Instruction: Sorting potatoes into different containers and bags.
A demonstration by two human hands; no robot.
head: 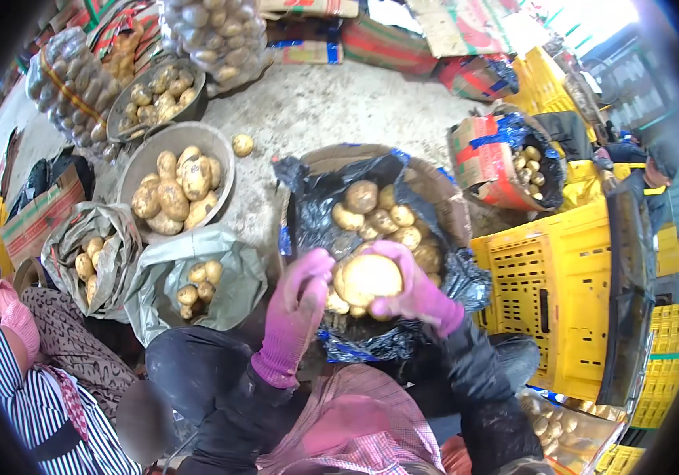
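My right hand (419, 291), in a pink-purple knit glove, is closed around a large pale potato (374, 279). My left hand (300, 303), gloved alike, is just left of that potato with its fingers partly curled and nothing seen in them. Both hands are over a cardboard box (446, 208) lined with black plastic, which holds more potatoes (382, 221). Whether another potato lies directly behind the held one is hard to tell.
To the left stand a round basin (229, 178) of large potatoes, a green woven sack (149, 285) and a grey sack (57, 255) with potatoes. A yellow plastic crate (577, 297) stands at the right. A person in striped clothing (69, 415) sits at lower left.
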